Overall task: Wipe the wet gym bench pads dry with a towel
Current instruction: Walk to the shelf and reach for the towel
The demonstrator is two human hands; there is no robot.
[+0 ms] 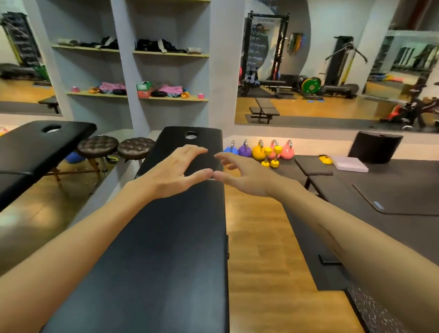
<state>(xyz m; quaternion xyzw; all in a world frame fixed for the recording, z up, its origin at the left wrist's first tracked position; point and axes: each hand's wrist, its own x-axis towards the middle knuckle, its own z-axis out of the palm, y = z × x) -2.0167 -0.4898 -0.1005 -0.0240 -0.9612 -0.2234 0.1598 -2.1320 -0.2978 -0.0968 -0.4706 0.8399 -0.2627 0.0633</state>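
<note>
A long black padded bench [148,268] is running up the middle of the frame, from the lower left corner toward the centre, with a round hole [191,135] showing near its far end. Both bare arms are reaching forward over it. The left hand [178,172] is hovering above the far half of the pad with its fingers spread and slightly curled, gripping nothing. The right hand [246,174] is hanging just past the pad's right edge, over the wooden floor [264,243], also with loose, parted fingers and nothing in it. The two thumbs are nearly meeting at the centre of the frame; whether they are touching is hard to tell. No towel is showing in either hand, and whether the pad is wet cannot be told from its dull sheen.

At the left of the frame a second black bench [21,152] with its own hole is standing, and two brown tufted stools [116,147] are sitting between the two benches. To the right of centre, a row of coloured kettlebells [260,150] is lining the foot of the wall. Dark floor mats [405,193] are covering the right side, with a black cylinder [376,145] standing at their far edge. Wall shelves [168,53] holding folded cloth and small gear are filling the upper middle, and a large mirror [336,53] is taking up the upper right.
</note>
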